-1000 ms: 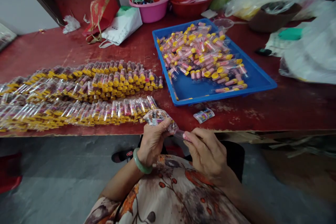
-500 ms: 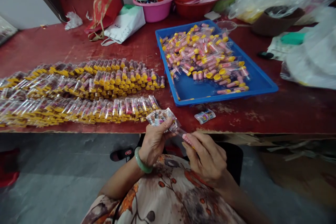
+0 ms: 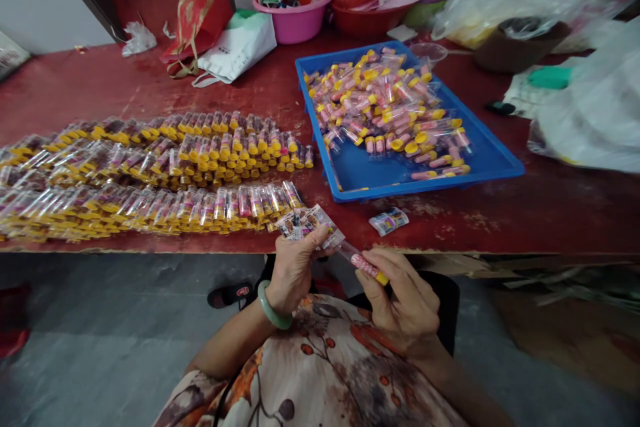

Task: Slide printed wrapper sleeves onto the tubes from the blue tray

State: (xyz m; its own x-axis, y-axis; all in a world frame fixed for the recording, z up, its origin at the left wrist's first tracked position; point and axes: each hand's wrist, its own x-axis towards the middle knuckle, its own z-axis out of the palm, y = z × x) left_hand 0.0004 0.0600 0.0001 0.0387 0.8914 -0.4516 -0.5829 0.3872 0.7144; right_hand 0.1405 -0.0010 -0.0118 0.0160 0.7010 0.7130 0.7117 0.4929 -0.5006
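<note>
In my left hand point(image 3: 294, 267) is a fanned bunch of printed plastic sleeves point(image 3: 305, 221), pinched under the thumb. My right hand point(image 3: 407, 300) grips a small clear tube point(image 3: 365, 264) with pink contents and a yellow cap, between thumb and fingers. The tube tilts, with its clear end up at the lower right edge of the sleeves; whether it sits inside one I cannot tell. A loose printed sleeve point(image 3: 389, 221) lies on the red table just beyond my hands.
A blue tray point(image 3: 357, 193) holds many pink tubes with yellow caps. Left of it, long stacked rows of sleeved tubes point(image 3: 200, 207) run along the red table point(image 3: 465, 220). Behind stand a pink basin point(image 3: 295, 23), a white bag point(image 3: 243, 47) and, at right, plastic bags point(image 3: 595, 107).
My right hand has shifted slightly right and its fingers have moved back along the tube, so more of its pink contents and yellow cap show. My left hand stays nearly in place.
</note>
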